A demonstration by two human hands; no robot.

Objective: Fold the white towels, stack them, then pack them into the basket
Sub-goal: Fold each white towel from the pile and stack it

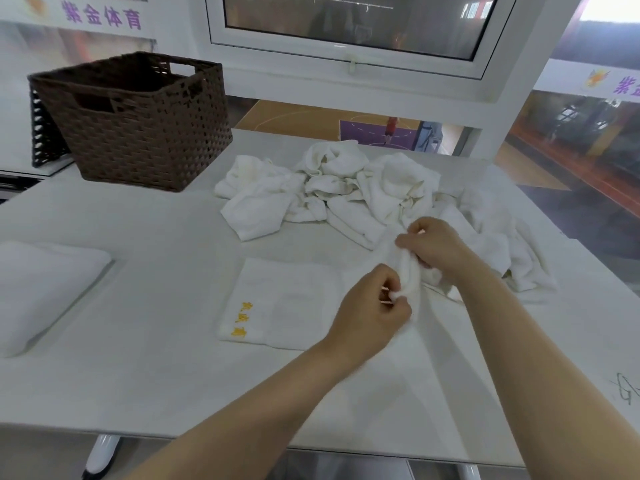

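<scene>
The left hand, low and right of centre in the frame, had its fingers curled and pinched a bunched edge of a white towel, thumb pressed against the cloth. Just above and to the right of it, the right hand gripped the same towel with curled fingers, so the cloth ran in a thick roll between the two hands. The rest of that towel hung loose below the hands and spread toward the lower right of the frame over the white table.

Touching the left hand's far side, at centre frame, lay a folded towel, flat and roughly square, with yellow embroidered characters near its lower left corner. Well apart from it, at the left edge of the frame, sat a second folded white stack, thicker and cushion-like.

Beyond the hands, across the upper middle of the frame, a heap of crumpled towels sprawled on the table, reaching to the right past the right wrist.

In the upper left stood the dark brown woven basket, upright on the table, with cut-out handles; nothing showed above its rim. Behind it all, at the top of the frame, was a white-framed window.
</scene>
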